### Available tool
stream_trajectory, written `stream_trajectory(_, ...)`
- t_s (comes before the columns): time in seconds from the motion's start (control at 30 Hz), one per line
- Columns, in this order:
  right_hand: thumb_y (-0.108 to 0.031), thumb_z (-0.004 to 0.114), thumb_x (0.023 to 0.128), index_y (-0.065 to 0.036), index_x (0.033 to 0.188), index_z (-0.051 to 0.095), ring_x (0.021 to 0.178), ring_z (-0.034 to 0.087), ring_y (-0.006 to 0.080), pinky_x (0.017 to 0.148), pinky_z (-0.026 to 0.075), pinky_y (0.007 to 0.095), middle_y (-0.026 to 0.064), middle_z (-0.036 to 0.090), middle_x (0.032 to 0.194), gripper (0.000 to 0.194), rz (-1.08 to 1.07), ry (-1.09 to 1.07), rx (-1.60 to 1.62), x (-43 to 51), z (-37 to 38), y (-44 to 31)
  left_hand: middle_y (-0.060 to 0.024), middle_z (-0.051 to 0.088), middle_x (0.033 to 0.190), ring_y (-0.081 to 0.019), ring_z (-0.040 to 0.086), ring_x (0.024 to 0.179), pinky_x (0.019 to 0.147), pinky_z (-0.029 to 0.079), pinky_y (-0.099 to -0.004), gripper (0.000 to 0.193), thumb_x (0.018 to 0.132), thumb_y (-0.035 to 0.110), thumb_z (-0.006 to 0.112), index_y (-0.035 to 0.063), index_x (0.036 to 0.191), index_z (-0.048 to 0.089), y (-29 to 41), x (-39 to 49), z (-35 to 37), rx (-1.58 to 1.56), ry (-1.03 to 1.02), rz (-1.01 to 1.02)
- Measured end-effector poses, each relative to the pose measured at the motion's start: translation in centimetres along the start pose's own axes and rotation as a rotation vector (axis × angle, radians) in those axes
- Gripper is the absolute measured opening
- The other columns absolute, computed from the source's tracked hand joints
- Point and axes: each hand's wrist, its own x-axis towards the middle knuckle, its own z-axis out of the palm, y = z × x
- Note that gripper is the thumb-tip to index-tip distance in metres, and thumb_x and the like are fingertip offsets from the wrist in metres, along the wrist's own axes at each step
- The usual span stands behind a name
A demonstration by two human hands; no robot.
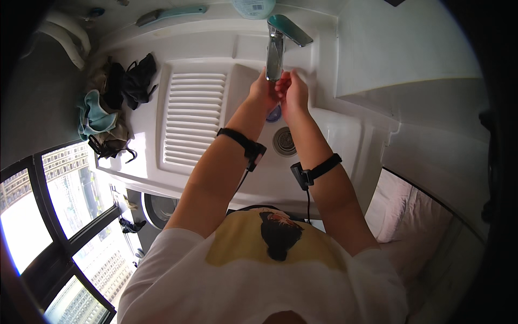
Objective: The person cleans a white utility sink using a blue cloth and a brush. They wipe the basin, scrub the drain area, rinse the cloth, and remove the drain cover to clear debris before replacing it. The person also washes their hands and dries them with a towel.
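Note:
Both my hands are close together under the spout of a chrome faucet point(275, 54), over a white laundry sink point(336, 133). My left hand point(262, 91) is on the spout's left side, its fingers largely hidden behind the metal. On the other side, my right hand point(295, 92) has its fingers curled inward toward the left one. Whether anything is between the hands cannot be made out. Just below them, partly covered by my wrists, is a purple round object point(274, 114). A metal drain strainer point(285, 141) lies between my forearms.
A ribbed washboard point(194, 119) is moulded into the sink's left side. Crumpled dark garments point(137, 81) and a light-blue cloth point(99, 113) lie on the left ledge. Behind the faucet stand a bottle point(254, 8) and a blue-handled brush point(174, 14). A wall point(404, 44) bounds the right.

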Motion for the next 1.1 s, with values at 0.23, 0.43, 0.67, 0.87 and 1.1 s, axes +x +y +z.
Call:
stream_trajectory(0.23, -0.028, 0.057, 0.100, -0.003, 0.092, 0.063, 0.066, 0.062, 0.0226, 0.068, 0.053, 0.0359, 0.0092, 0.065, 0.078, 0.027, 0.239, -0.094, 0.365, 3.8, 2.0, 6.3, -0.0127, 0.064, 0.115, -0.0307, 0.067, 0.093, 0.083, 0.055, -0.0436, 0.049, 0.108, 0.049, 0.030, 0.0109, 0.131, 0.052, -3.8, -4.5, 2.0, 0.157, 0.549, 0.282)
stream_trajectory(0.43, -0.031, 0.070, 0.093, -0.011, 0.088, 0.068, 0.069, 0.067, 0.0195, 0.062, 0.052, 0.0353, 0.0059, 0.069, 0.081, 0.021, -0.194, -0.213, -0.738, 3.8, 0.1, 6.7, -0.0136, 0.060, 0.127, -0.0253, 0.055, 0.122, 0.103, 0.045, -0.0400, 0.070, 0.106, 0.060, 0.029, 0.0014, 0.132, 0.057, -4.6, -4.1, 2.5, 0.984, 0.784, 0.601)
stream_trajectory(0.67, -0.033, 0.054, 0.095, -0.016, 0.089, 0.061, 0.080, 0.068, 0.0287, 0.069, 0.055, 0.0385, 0.0122, 0.067, 0.088, 0.019, 0.368, -0.354, 0.414, 1.9, -2.9, 5.4, -0.0083, 0.056, 0.096, -0.0198, 0.053, 0.085, 0.070, 0.045, -0.0336, 0.057, 0.103, 0.058, 0.041, 0.0046, 0.114, 0.059, -2.6, -1.7, 0.2, 0.357, 0.450, 0.105)
stream_trajectory(0.87, -0.053, 0.042, 0.101, -0.009, 0.111, 0.055, 0.102, 0.063, 0.0276, 0.087, 0.053, 0.0406, 0.0156, 0.064, 0.114, 0.047, 0.396, -0.328, 0.539, -0.7, -2.4, 8.9, -0.0042, 0.055, 0.074, -0.0199, 0.054, 0.068, 0.057, 0.044, -0.0336, 0.033, 0.101, 0.043, 0.057, 0.0098, 0.104, 0.058, -2.6, 1.6, -1.7, 1.260, 0.546, 0.569)
stream_trajectory(1.1, -0.061, 0.065, 0.092, -0.010, 0.125, 0.052, 0.099, 0.061, 0.0169, 0.077, 0.052, 0.0329, 0.0071, 0.059, 0.113, 0.062, 0.004, -0.120, -0.222, 1.2, -1.2, 6.4, -0.0069, 0.069, 0.108, -0.0294, 0.064, 0.109, 0.081, 0.053, -0.0439, 0.031, 0.082, 0.027, 0.071, 0.0155, 0.111, 0.066, -1.5, -0.5, -2.9, 2.656, 0.281, 0.648)
